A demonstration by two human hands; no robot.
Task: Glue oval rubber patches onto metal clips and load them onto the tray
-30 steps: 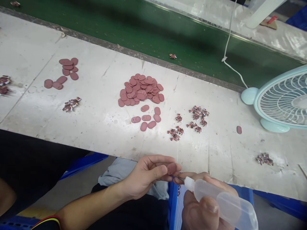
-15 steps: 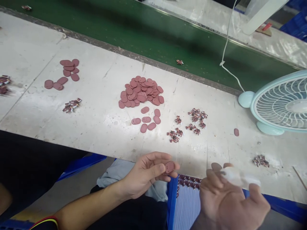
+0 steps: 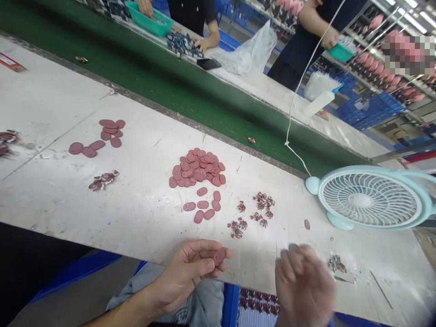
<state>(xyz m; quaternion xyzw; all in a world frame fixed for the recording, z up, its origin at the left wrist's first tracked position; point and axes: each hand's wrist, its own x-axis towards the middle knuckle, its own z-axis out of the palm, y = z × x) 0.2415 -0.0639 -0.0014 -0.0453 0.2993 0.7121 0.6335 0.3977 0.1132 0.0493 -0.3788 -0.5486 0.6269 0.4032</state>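
Note:
A reddish-brown oval disc with tiny holes is pinched between the thumb and fingers of my left hand, just above the bench's near edge. To its right my right hand is raised and blurred, its fingers curled in; whatever they hold is hidden. Similar discs lie in a heap, with several loose ones in front of it. Small brown-and-white figures are scattered right of the discs. Below the bench edge, a blue tray holds rows of brown figures.
A pale blue fan stands at the right, its white cord crossing the green belt. More discs and figures lie at the left. Across the belt, people work beside a green basket and a white bottle.
The view has tilted up, showing the far bench and people. My right hand's fingers have curled in, and the white object seen in it earlier is out of sight. My left hand keeps its disc.

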